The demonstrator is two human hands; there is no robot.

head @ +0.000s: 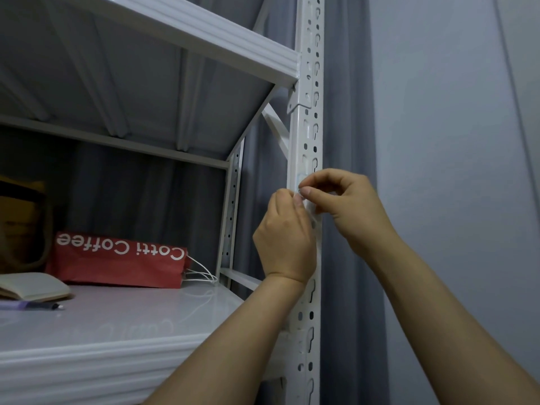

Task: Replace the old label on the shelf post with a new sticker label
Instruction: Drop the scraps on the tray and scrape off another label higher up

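Observation:
A white perforated shelf post (pixel 306 135) runs up the right side of the rack. A pale label (pixel 298 180) sticks to its front face at mid height, partly hidden by my fingers. My left hand (pixel 285 238) is in front of the post with its thumb and fingers pinched at the label's lower part. My right hand (pixel 344 203) comes from the right, its fingertips pinching the same small strip against the post. Whether the strip is the old label or the new sticker I cannot tell.
A red Cotti Coffee paper bag (pixel 117 261) lies on the white shelf (pixel 111 325), with an open notebook (pixel 32 286) and a pen (pixel 49 306) to its left. Another shelf (pixel 175 27) hangs overhead. Grey curtain (pixel 347 141) and wall lie behind the post.

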